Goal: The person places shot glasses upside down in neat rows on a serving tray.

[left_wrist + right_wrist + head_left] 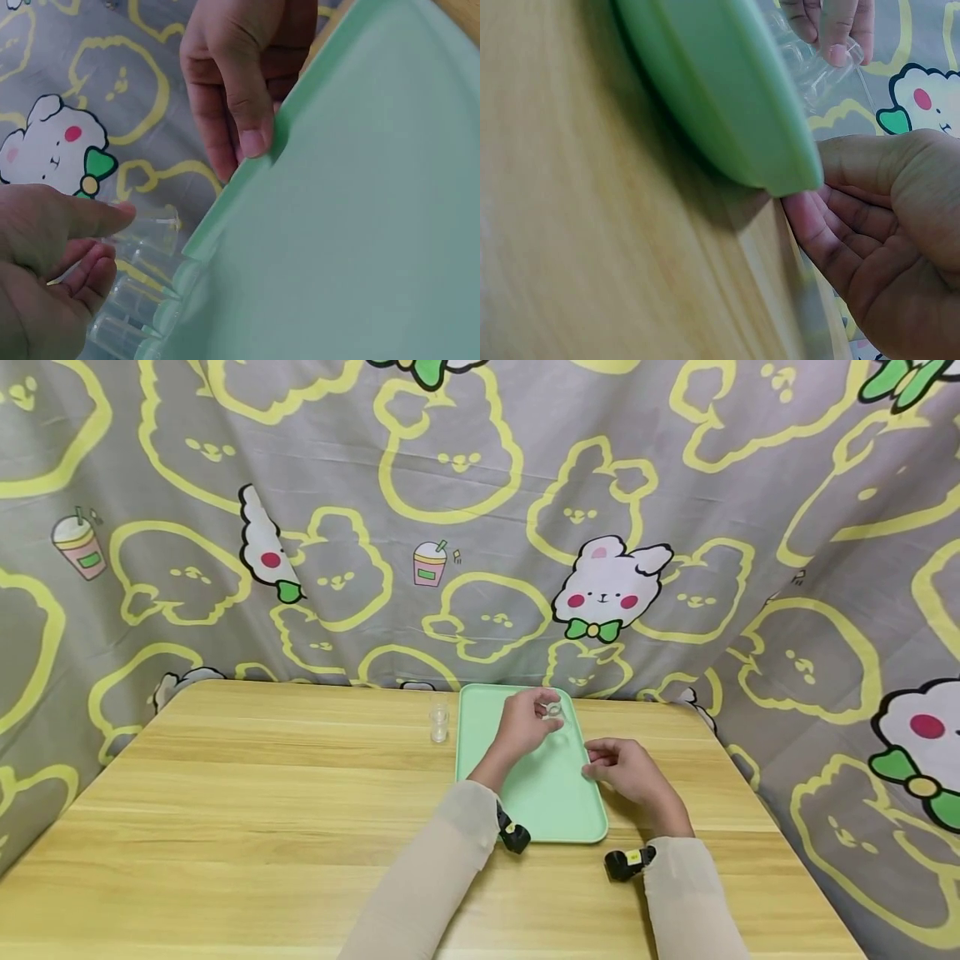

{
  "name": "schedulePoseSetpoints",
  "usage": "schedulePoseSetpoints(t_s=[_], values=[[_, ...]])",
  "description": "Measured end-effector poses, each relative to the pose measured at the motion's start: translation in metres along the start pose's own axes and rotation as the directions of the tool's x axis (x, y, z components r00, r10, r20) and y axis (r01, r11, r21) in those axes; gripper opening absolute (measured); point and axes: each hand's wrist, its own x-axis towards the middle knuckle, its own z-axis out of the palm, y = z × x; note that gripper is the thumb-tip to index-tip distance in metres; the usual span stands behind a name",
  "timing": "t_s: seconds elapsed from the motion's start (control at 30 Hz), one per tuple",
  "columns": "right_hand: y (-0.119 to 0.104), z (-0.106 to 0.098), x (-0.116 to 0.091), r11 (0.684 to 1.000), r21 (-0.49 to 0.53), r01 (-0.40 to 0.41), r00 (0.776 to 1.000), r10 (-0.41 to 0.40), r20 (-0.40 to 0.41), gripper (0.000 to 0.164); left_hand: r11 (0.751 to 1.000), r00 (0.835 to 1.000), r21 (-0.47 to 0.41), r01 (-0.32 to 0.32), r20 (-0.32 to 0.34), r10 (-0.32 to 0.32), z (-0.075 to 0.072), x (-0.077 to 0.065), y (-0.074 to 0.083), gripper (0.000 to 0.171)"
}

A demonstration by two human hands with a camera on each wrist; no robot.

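My left hand (525, 727) is over the far part of the light green tray (525, 802), pinching a small clear cup (554, 710). In the left wrist view, thumb and finger of the left hand (45, 270) are at the clear cup (159, 229); several more clear cups (135, 296) stand in a row at the tray's edge. My right hand (630, 768) grips the tray's right side. The right wrist view shows the right hand (900, 225) with its thumb on the tray rim (810, 161) and fingers beneath.
Just left of the tray, a clear cup-like piece (439, 724), perhaps stacked cups, stands on the wooden table (262, 810). A patterned grey curtain (487, 543) hangs behind the table's far edge and along its sides.
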Motion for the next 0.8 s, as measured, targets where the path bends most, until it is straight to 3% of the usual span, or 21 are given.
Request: schedulePoseSetpoints(t_s=[0.27, 0.8], values=[[-0.0007, -0.0005, -0.0007, 1.0, 0.007, 0.002, 1.0, -0.002, 0.003, 0.043, 0.989, 0.998, 0.144, -0.029, 0.054, 0.021, 0.0018, 0.0001, -0.0001, 0.031], [-0.0045, 0.0002, -0.0022, 1.0, 0.009, -0.025, 1.0, 0.025, 0.0, 0.044, 0.979, 0.995, 0.201, -0.027, 0.104, 0.006, 0.0016, -0.0009, -0.0034, 0.031]])
